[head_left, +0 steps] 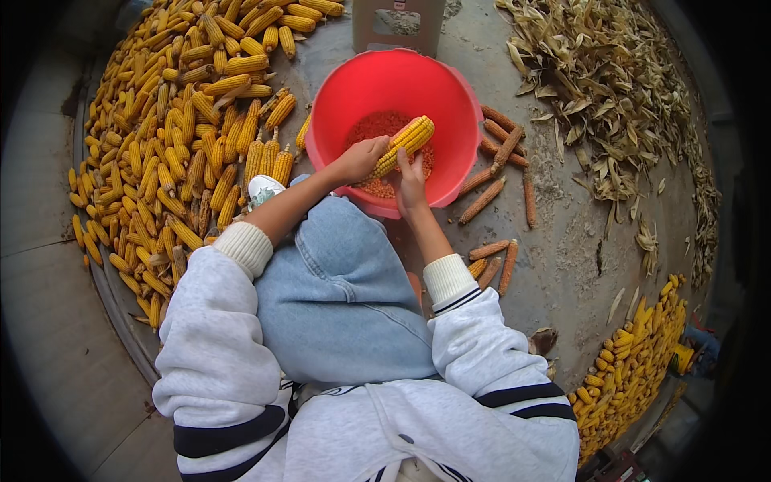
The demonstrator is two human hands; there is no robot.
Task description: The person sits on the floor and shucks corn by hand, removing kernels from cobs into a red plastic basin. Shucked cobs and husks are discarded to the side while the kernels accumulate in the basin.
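An ear of yellow dried corn (415, 136) is held at a slant above a red plastic basin (352, 81). My left hand (363, 159) grips its lower end from the left, fingers wrapped over it. My right hand (411, 183) supports the same ear from below, with the thumb against its side. Most of the ear bears kernels; a pinkish strip runs along its upper left edge. Loose orange-looking corn kernels (376, 125) cover the basin's bottom, partly hidden by my hands and the ear.
A big pile of corn ears (181, 132) spreads to the left. Bare cobs (506, 147) lie right of the basin, with more cobs (509, 268) nearer me. Dry husks (584, 90) heap at upper right. Another corn pile (632, 361) lies lower right. A beige container (367, 36) stands behind the basin.
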